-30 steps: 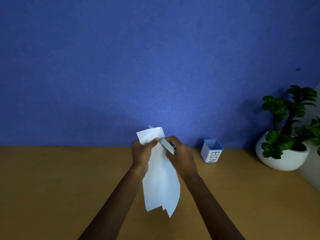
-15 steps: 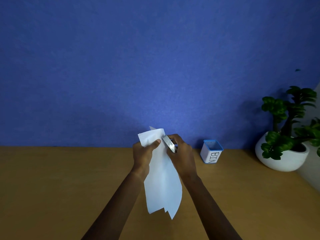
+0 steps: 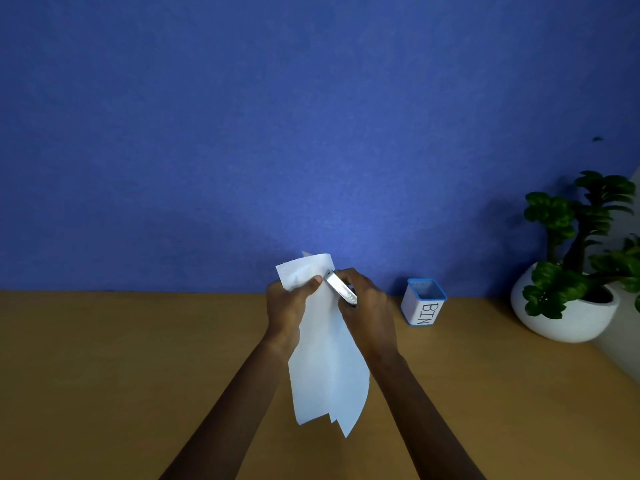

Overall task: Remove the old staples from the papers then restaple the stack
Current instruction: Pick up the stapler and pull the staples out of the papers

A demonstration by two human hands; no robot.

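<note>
A stack of white papers point(image 3: 327, 368) hangs in the air above the wooden desk, its lower ends fanned apart. My left hand point(image 3: 287, 306) pinches the stack near its top corner, thumb on the front sheet. My right hand point(image 3: 369, 313) grips a small silver stapler point(image 3: 341, 291), whose tip meets the paper's upper right edge just beside my left thumb. The top corner of the papers is bent over. Any staples in the papers are too small to make out.
A small white box with a blue rim marked BIN point(image 3: 424, 306) stands on the wooden desk point(image 3: 104, 375) to the right of my hands. A green plant in a white pot point(image 3: 568, 317) sits at the far right. A blue wall rises behind.
Both hands and the papers have drifted slightly to the right. The stapler's tip has moved up along the paper's edge toward the top corner.
</note>
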